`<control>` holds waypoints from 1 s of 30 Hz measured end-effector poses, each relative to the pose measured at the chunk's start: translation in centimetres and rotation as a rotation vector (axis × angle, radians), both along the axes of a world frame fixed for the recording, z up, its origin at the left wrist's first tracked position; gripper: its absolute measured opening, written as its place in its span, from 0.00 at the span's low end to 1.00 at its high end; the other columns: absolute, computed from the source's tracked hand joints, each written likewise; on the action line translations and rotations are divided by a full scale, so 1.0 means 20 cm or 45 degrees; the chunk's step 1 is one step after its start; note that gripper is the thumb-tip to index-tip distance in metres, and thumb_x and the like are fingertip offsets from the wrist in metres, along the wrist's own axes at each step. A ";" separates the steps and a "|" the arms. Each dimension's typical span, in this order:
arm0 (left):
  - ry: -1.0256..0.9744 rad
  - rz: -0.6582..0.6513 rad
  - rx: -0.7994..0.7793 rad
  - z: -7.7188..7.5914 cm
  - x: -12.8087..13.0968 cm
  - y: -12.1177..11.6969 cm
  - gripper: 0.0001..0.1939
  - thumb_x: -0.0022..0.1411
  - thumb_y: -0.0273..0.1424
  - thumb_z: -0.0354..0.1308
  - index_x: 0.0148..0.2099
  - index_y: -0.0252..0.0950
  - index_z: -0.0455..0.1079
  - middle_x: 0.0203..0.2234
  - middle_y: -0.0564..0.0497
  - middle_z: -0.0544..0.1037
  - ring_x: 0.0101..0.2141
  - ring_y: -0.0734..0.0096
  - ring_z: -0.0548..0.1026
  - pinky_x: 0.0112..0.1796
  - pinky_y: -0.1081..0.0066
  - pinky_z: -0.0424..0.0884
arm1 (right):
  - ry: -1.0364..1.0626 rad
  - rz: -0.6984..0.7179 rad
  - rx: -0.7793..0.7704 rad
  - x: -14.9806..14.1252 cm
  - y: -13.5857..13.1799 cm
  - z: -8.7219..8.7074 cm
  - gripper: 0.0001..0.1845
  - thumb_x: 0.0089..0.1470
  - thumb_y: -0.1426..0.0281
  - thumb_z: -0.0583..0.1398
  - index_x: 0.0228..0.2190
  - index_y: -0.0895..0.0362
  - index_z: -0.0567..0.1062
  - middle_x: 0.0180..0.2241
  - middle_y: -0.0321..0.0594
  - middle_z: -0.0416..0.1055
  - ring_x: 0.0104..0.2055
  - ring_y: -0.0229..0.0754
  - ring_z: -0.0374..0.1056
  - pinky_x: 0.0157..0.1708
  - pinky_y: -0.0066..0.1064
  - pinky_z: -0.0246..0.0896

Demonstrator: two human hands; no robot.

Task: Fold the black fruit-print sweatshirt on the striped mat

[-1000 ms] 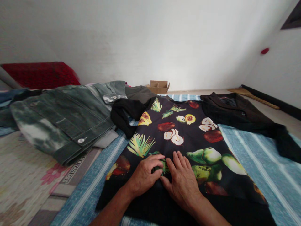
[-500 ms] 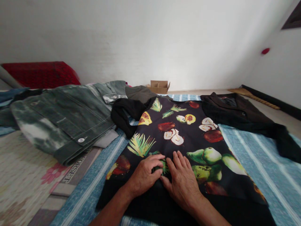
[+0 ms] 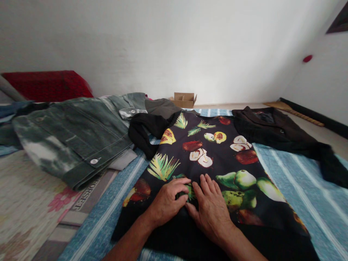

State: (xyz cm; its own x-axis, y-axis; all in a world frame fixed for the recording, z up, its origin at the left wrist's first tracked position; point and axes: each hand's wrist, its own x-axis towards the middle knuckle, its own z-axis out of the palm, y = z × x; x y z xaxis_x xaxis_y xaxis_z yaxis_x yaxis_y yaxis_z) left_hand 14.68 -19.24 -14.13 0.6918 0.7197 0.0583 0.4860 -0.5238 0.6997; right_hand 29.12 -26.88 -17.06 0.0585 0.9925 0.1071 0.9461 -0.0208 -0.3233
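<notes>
A black garment printed with fruit and palm leaves (image 3: 206,152) lies spread on a blue striped cloth (image 3: 307,195). My left hand (image 3: 166,202) rests on it with curled fingers, close to a green leaf motif. Beside it, my right hand (image 3: 210,210) lies on the same fabric with its fingers spread and nothing held. The two hands nearly touch. Whether my left hand pinches the fabric is hidden by its fingers.
A green tie-dyed denim jacket (image 3: 73,141) lies to the left, next to a black cloth bundle (image 3: 148,130). A dark jacket (image 3: 277,130) lies to the right. Farther off are a cardboard box (image 3: 184,100) and a red cushion (image 3: 46,86). A floral mat (image 3: 27,206) spreads at lower left.
Both hands and the garment stay in place. The whole view has shifted only slightly.
</notes>
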 end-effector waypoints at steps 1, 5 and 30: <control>0.001 0.002 -0.002 0.00 0.00 0.00 0.09 0.52 0.23 0.53 0.33 0.38 0.73 0.49 0.51 0.73 0.51 0.67 0.68 0.53 0.68 0.60 | -0.001 0.001 0.001 0.00 0.00 0.00 0.32 0.53 0.53 0.54 0.54 0.58 0.66 0.59 0.55 0.54 0.62 0.56 0.46 0.58 0.47 0.42; -0.002 -0.002 -0.006 0.01 0.00 0.00 0.09 0.52 0.23 0.53 0.32 0.38 0.72 0.49 0.51 0.73 0.51 0.67 0.68 0.53 0.67 0.60 | -0.006 0.003 0.007 0.00 0.00 0.00 0.32 0.53 0.52 0.54 0.54 0.58 0.66 0.59 0.55 0.54 0.62 0.56 0.46 0.58 0.47 0.42; -0.011 0.002 -0.001 0.00 0.00 0.00 0.09 0.52 0.22 0.53 0.32 0.38 0.72 0.48 0.51 0.73 0.50 0.67 0.69 0.53 0.67 0.61 | 0.010 -0.001 -0.014 0.00 0.00 0.01 0.31 0.53 0.53 0.55 0.54 0.58 0.66 0.59 0.55 0.53 0.62 0.56 0.45 0.58 0.47 0.41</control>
State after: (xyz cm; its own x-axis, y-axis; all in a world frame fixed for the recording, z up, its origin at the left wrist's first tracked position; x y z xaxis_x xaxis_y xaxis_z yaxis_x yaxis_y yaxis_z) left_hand 14.73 -19.30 -14.04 0.6902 0.7208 0.0635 0.4808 -0.5224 0.7043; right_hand 29.15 -26.93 -16.91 0.0600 0.9936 0.0956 0.9434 -0.0251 -0.3308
